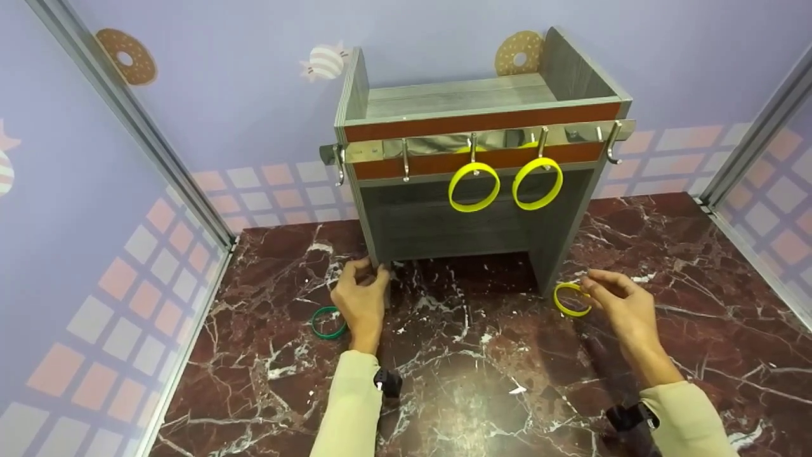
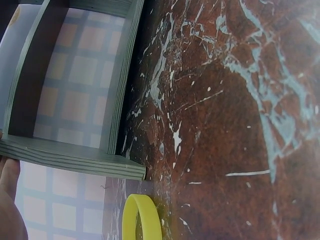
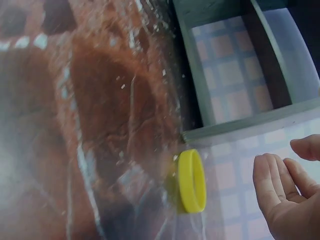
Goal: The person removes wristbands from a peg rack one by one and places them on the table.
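A grey wooden shelf unit [image 1: 457, 216] stands against the wall. At the lower left, my left hand [image 1: 361, 301] grips its side panel [image 2: 75, 159], thumb on one face and fingers on the other. A green ring [image 1: 328, 322] lies beside that hand in the head view; the left wrist view shows a ring that looks yellow [image 2: 150, 217] by the panel's foot. My right hand [image 1: 625, 311] hovers near a yellow ring [image 1: 572, 299] by the right panel. In the right wrist view, thumb and fingertips are apart from the ring [image 3: 186, 182] and hold nothing.
A metal hook rail [image 1: 380, 150] crosses the unit's front. Two yellow rings, a left one [image 1: 474, 187] and a right one [image 1: 537, 184], hang from its hooks. Walls with metal corner strips enclose the dark red marbled tabletop [image 1: 469, 393].
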`<state>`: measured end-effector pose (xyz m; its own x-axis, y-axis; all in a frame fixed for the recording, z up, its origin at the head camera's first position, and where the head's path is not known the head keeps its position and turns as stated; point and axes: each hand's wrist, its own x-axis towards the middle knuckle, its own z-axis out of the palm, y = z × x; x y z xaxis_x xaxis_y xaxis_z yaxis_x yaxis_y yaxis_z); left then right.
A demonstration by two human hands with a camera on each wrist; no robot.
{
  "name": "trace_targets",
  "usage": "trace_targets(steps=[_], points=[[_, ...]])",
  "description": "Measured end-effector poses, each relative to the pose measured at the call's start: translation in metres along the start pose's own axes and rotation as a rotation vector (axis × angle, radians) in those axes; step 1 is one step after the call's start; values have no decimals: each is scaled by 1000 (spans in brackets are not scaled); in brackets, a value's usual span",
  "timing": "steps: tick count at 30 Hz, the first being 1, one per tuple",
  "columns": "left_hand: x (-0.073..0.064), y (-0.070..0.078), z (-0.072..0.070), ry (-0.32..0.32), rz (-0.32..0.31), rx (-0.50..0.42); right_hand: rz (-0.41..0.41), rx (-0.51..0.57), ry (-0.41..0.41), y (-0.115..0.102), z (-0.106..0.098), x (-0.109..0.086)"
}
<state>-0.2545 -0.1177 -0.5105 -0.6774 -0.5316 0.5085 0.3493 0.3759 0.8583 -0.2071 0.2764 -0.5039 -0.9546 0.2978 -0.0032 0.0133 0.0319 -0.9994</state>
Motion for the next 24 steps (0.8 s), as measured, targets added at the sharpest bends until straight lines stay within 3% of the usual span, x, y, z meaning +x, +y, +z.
trace_targets(steps=[8,15,24], points=[[0,-2,-1,-5,5,-8,-65,16,-30,-13,9,-6],[-1,-2,-1,-1,3,-5,-119,115,-65,-24,18,-11],[-1,-2,1,9,3,-27,-210,130,-94,-33,29,-17]])
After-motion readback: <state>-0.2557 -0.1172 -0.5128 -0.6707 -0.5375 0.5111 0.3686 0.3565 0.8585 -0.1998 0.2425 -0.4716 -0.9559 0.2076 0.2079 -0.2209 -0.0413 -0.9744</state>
